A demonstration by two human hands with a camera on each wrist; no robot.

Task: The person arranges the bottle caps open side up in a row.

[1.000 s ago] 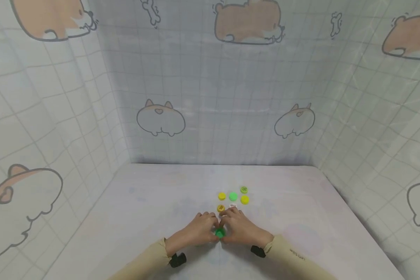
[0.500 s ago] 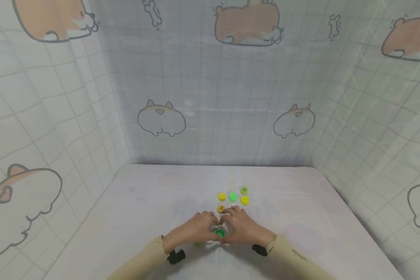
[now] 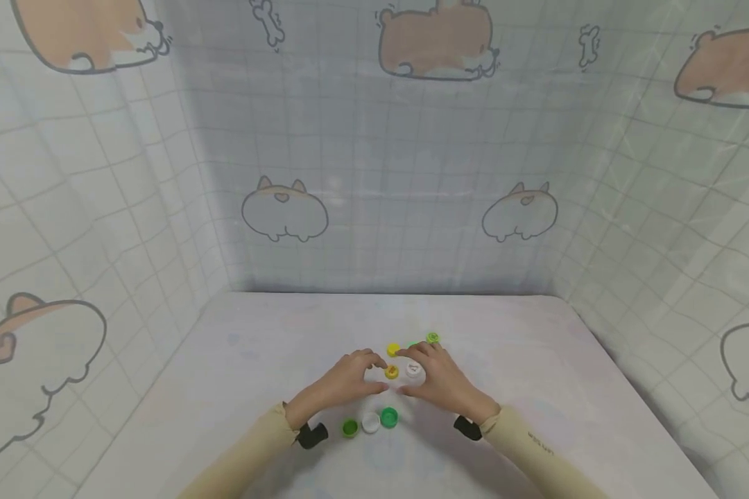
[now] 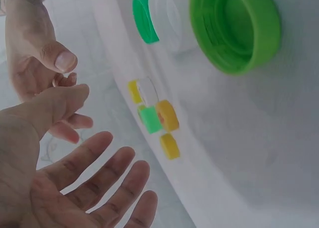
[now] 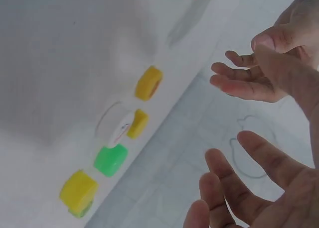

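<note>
My left hand [image 3: 345, 381] hovers above the table with its fingers spread and nothing in them. Facing it, my right hand [image 3: 443, 380] is also empty, its fingers loosely bent. Between and below the fingers lie an orange-yellow bottle cap [image 3: 391, 372] and a white cap with print [image 3: 413, 369]. Nearer the person, three caps stand in a row with their hollow sides up: a lime-green cap [image 4: 237, 31], a white cap [image 3: 371, 423] and a dark green cap [image 3: 390, 417]. Both wrist views show the hands clear of any cap.
Beyond the fingers lie a yellow cap [image 3: 393, 350], a mint-green cap [image 5: 110, 160] and a light green cap [image 3: 433, 337]. Another yellow cap [image 5: 79, 190] shows in the right wrist view. Cloth walls with dog drawings [image 3: 285, 213] border the white table [image 3: 274, 333] at back and sides.
Both hands have let go of the dark green cap, risen and moved forward, drawing apart over the orange-yellow and white caps. The near row of three caps is now uncovered.
</note>
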